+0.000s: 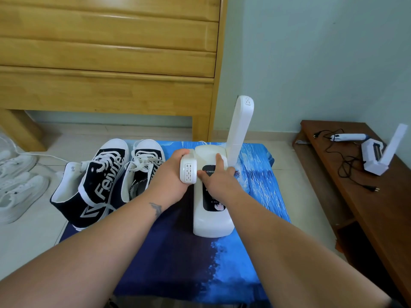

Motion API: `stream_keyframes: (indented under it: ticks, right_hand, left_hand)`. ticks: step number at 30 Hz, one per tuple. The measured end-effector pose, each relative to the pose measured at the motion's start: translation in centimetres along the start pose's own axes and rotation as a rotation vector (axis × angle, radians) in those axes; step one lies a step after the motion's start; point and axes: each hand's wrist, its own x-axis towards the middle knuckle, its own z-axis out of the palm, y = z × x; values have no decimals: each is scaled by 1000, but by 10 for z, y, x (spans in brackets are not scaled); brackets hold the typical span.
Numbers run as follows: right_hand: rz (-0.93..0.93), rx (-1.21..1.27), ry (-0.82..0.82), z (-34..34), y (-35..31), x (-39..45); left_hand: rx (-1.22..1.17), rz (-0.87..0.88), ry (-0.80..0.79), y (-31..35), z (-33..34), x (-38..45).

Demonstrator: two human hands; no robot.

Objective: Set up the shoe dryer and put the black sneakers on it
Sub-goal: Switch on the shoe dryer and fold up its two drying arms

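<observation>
A white shoe dryer point(211, 221) with a black front panel lies on a blue mat point(262, 196). Its right arm point(240, 123) stands upright. My left hand point(171, 176) grips the dryer's left arm point(188, 170), which is folded down with its vented tip facing me. My right hand point(219, 176) rests flat on the dryer's body, fingers spread over the panel. Two black high-top sneakers with white laces and toe caps stand to the left: the left sneaker point(95, 185) at the mat's edge, the right sneaker point(142, 170) beside my left wrist.
A wooden bed frame point(106, 63) rises behind the mat. White sneakers point(20, 190) lie on the floor at far left. A low brown bench point(355, 185) on the right carries another white dryer point(380, 152), a white handheld device point(349, 137) and black cables.
</observation>
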Motion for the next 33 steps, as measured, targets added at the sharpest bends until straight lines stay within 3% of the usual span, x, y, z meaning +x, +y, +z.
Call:
stream_keyframes:
  ticks: [33]
  right_hand:
    - [47,-7,-7,0,-3,0]
  left_hand:
    - [170,-100,-220,35,-40,37]
